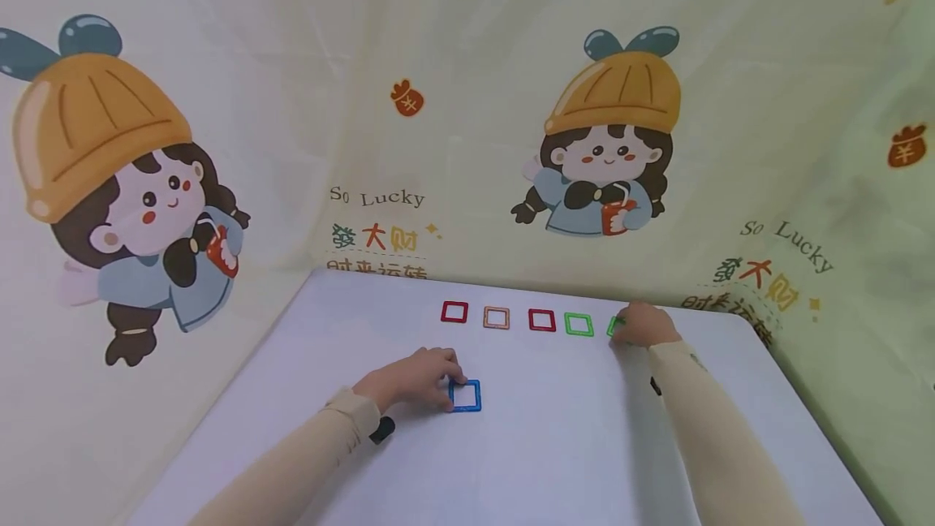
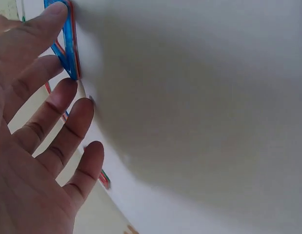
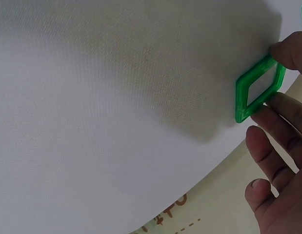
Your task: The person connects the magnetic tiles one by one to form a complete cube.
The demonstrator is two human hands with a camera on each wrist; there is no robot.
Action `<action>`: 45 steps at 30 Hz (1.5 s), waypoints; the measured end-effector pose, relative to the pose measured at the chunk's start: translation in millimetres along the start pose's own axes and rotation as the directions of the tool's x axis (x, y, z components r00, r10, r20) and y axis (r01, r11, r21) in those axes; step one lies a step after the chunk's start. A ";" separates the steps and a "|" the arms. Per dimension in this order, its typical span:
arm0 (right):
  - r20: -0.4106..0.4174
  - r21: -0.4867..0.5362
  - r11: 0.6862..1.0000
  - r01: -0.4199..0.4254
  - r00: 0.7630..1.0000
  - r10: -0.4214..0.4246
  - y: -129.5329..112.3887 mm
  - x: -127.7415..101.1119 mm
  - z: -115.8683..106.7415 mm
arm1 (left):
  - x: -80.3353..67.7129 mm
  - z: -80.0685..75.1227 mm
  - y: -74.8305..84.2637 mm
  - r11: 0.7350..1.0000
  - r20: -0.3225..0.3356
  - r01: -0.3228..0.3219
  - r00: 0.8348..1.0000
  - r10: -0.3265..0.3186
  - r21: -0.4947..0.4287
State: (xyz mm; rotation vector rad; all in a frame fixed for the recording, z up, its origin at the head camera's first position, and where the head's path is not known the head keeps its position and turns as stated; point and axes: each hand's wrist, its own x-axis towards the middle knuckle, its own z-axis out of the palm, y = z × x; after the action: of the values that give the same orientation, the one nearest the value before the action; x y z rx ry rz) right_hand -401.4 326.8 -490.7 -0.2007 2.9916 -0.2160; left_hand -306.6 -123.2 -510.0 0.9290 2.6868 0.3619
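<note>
On the white table my left hand lies flat, its straight fingers touching the left edge of a blue square frame. In the left wrist view the fingertips press against that blue frame. At the far right of a row of frames, my right hand covers a green square frame. The right wrist view shows this green frame pinched at one corner between the thumb and a finger of my right hand.
A row along the table's far edge holds a red frame, an orange frame, another red frame and a green frame. A printed cartoon curtain hangs behind and to both sides. The table's rounded right corner is near my right hand.
</note>
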 end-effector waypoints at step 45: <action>-0.092 -0.093 0.995 0.019 0.995 -0.028 -9.5 -13.5 13.3 | -19.8 49.5 113.2 0.956 0.031 0.145 0.989 -0.141 -0.257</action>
State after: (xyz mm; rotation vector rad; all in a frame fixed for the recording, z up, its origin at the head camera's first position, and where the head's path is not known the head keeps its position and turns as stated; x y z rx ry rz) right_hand -385.0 317.6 -500.6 -0.2422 3.0963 -0.0916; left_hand -211.4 -42.2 -516.4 0.6546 2.5939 0.6535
